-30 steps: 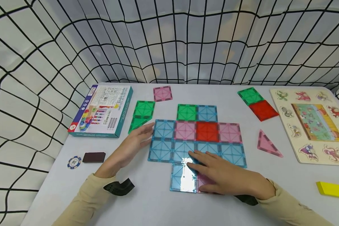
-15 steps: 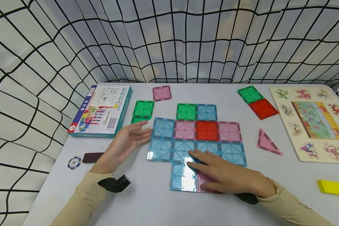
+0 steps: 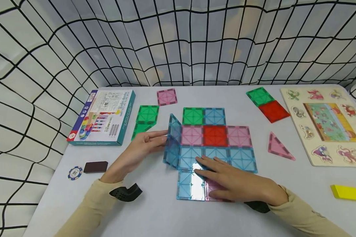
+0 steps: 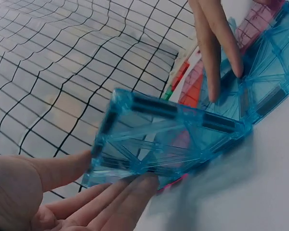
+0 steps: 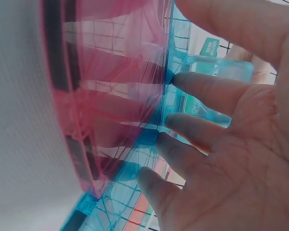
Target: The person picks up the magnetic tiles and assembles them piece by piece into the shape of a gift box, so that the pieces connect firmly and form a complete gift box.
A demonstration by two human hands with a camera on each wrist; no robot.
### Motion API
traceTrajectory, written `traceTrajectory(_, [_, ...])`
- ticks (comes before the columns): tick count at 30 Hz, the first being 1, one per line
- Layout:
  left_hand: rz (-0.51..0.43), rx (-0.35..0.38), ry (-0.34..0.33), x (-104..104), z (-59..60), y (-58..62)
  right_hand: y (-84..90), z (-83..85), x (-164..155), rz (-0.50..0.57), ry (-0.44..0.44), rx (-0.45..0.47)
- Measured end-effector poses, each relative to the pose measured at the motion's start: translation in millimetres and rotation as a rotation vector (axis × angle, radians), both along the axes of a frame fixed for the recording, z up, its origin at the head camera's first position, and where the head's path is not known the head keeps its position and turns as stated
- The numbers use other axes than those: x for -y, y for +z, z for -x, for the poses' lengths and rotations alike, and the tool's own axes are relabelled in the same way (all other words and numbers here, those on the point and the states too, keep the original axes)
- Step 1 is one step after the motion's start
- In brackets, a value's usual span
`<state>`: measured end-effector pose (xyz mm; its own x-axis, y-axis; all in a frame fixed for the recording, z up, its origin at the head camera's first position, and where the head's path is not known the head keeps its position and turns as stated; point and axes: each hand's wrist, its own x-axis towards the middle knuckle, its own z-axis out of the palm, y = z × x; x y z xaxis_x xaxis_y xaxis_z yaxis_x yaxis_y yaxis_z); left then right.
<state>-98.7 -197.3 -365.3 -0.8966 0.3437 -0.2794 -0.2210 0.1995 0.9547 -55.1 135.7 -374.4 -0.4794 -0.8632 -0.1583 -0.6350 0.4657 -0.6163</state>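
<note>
Near frame centre, the left hand (image 3: 136,152) holds the two blue tiles (image 3: 172,141) tipped up on edge, fingers straight against them. The right hand (image 3: 234,182) lies flat, fingers straight, on the tile mat (image 3: 216,144) on the worktop (image 3: 154,214).

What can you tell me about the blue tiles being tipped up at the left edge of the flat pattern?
The raised blue tiles are two see-through plastic squares joined edge to edge, with moulded diagonal ribs and dark strips along their borders. They stand nearly upright, hinged on the left edge of the flat tile pattern. The left hand props them from outside with straight fingers. The right hand presses the flat tiles beside them.
</note>
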Motion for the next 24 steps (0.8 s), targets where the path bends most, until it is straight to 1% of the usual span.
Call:
traceTrajectory(3, [0.005, -0.002, -0.04, -8, 1.9, -1.0, -0.6, -0.1, 0, 0.003, 0.005, -0.012])
traceTrajectory(5, [0.004, 0.013, -0.055, -12, 3.3, -2.3, -1.1, -0.1, 1, 0.007, 0.004, -0.01])
traceTrajectory(9, [-0.001, 0.046, -0.051, -17, 4.3, -4.9, -1.5, 1.0, 2, 0.009, 0.004, 0.004])
traceTrajectory(14, [-0.003, 0.041, -0.041, -23, 6.0, -1.8, -1.3, 2.0, 1, -0.003, -0.009, 0.019])
traceTrajectory(17, [-0.004, 0.047, -0.042, -25, 7.8, -2.2, -2.4, 1.4, 0, 0.004, -0.014, 0.015])
traceTrajectory(21, [-0.026, 0.072, -0.051, -24, 8.0, -3.9, -3.2, 0.7, 1, 0.01, -0.013, 0.0])
traceTrajectory(24, [-0.037, 0.093, -0.072, -22, 7.1, -5.0, -3.5, 0.3, 1, 0.013, -0.015, -0.01])
